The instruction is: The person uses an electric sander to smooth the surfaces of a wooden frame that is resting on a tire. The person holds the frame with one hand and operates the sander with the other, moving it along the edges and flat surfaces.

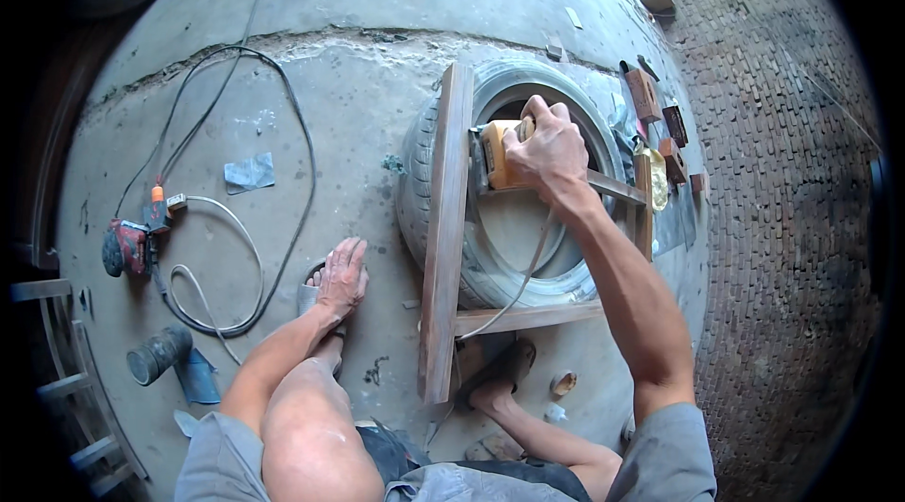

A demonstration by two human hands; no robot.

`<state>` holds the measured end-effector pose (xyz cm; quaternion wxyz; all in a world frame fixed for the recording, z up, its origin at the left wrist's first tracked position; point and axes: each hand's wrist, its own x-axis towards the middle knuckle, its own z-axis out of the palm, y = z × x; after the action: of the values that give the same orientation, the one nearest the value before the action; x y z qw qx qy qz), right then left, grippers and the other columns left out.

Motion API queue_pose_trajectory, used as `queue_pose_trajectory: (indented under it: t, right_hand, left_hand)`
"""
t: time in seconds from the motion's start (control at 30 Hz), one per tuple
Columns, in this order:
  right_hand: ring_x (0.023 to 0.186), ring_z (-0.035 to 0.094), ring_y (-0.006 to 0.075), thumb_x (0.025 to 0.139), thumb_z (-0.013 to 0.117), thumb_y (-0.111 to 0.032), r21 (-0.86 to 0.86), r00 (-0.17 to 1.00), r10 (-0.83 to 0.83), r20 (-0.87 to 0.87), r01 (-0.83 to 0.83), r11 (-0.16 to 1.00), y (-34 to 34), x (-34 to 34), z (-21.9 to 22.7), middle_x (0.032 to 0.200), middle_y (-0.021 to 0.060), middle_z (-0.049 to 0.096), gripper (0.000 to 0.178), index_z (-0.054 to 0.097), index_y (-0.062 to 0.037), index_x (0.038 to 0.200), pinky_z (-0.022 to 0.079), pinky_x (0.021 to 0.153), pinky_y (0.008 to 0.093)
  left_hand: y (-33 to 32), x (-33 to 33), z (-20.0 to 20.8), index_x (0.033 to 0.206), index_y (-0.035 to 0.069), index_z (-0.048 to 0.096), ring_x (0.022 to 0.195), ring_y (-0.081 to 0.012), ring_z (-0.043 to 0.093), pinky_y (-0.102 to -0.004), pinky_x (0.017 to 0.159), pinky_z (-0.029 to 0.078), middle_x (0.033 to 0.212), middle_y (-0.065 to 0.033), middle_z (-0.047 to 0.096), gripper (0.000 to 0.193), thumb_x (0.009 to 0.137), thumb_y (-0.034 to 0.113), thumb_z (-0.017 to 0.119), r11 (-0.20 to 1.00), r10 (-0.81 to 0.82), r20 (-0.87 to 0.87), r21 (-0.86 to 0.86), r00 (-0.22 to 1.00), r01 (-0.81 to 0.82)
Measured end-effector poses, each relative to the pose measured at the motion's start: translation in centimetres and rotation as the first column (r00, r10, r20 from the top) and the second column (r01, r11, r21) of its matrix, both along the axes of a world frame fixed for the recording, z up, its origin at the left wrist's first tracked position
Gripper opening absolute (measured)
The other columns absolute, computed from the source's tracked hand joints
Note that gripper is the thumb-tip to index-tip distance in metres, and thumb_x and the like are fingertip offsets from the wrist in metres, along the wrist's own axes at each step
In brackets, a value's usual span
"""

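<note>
My right hand (547, 148) is wrapped round the top of a yellow electric sander (496, 158). The sander sits against the inner side of a long wooden post, part of a wooden frame (445, 238). This frame lies across a worn car tyre (415, 205) on the floor. A pale cord (533, 266) trails from the sander over the tyre's opening and the frame's lower rail. My left hand (341, 276) lies over my left foot, its fingers stretched out and holding nothing. The sander's sanding face is hidden.
At left a red and black power tool (125, 247) lies by a looped dark cable (306, 158) and a plug connector (157, 210). A sandpaper sheet (249, 173) is on the concrete. Bricks (643, 95) line the right, beside a brick wall (782, 219). A dark cylinder (158, 355) lies lower left.
</note>
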<state>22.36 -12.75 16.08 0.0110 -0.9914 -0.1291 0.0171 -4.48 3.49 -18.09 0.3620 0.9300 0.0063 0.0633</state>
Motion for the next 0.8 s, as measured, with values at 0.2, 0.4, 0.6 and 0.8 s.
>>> queue_pose_trajectory:
  t: [0.2, 0.4, 0.6, 0.8]
  right_hand:
    - [0.108, 0.063, 0.044, 0.087, 0.07, -0.034, -0.011, 1.0, -0.012, 0.015, 0.012, 1.0, -0.2, 0.2, 0.1, 0.118, 0.0211, 0.058, 0.043, 0.062, -0.0089, 0.121, 0.056, 0.09, 0.0535]
    - [0.108, 0.064, 0.0446, 0.087, 0.07, -0.035, -0.006, 1.0, 0.002, 0.009, -0.002, 1.0, 0.3, -0.2, 0.0, 0.118, 0.0213, 0.059, 0.042, 0.063, -0.0094, 0.12, 0.056, 0.089, 0.0535]
    - [0.108, 0.063, 0.044, 0.086, 0.07, -0.034, 0.001, 1.0, -0.015, -0.008, 0.015, 1.0, 1.0, -0.7, 0.3, 0.118, 0.0218, 0.059, 0.044, 0.064, -0.009, 0.121, 0.056, 0.09, 0.0534]
    - [0.104, 0.064, 0.0437, 0.086, 0.071, -0.032, 0.023, 1.0, 0.004, 0.025, -0.005, 1.0, 0.1, 0.3, -0.4, 0.116, 0.0212, 0.059, 0.043, 0.064, -0.009, 0.121, 0.056, 0.088, 0.0531]
  left_hand:
    - [0.0, 0.0, -0.1, 0.149, 0.007, 0.044, 0.141, -0.0386, 0.043, -0.0496, 0.116, 0.037, 0.151, -0.0181, 0.046, 0.066, 0.086, 0.013, 0.064, 1.0, -0.005, 0.001, -0.004, 1.0, 0.005]
    - [0.0, -0.1, -0.1, 0.149, 0.006, 0.044, 0.141, -0.0383, 0.043, -0.0494, 0.117, 0.036, 0.151, -0.0182, 0.046, 0.068, 0.085, 0.012, 0.064, 1.0, -0.004, -0.004, -0.001, 1.0, 0.004]
    - [0.0, 0.0, -0.1, 0.15, 0.007, 0.043, 0.141, -0.0382, 0.043, -0.0494, 0.117, 0.036, 0.151, -0.0178, 0.045, 0.068, 0.085, 0.012, 0.064, 1.0, -0.009, -0.001, 0.0, 1.0, 0.009]
    - [-0.1, 0.0, -0.4, 0.15, 0.007, 0.044, 0.14, -0.0384, 0.043, -0.0493, 0.116, 0.037, 0.151, -0.0176, 0.046, 0.068, 0.085, 0.012, 0.064, 1.0, -0.003, 0.011, 0.003, 1.0, 0.003]
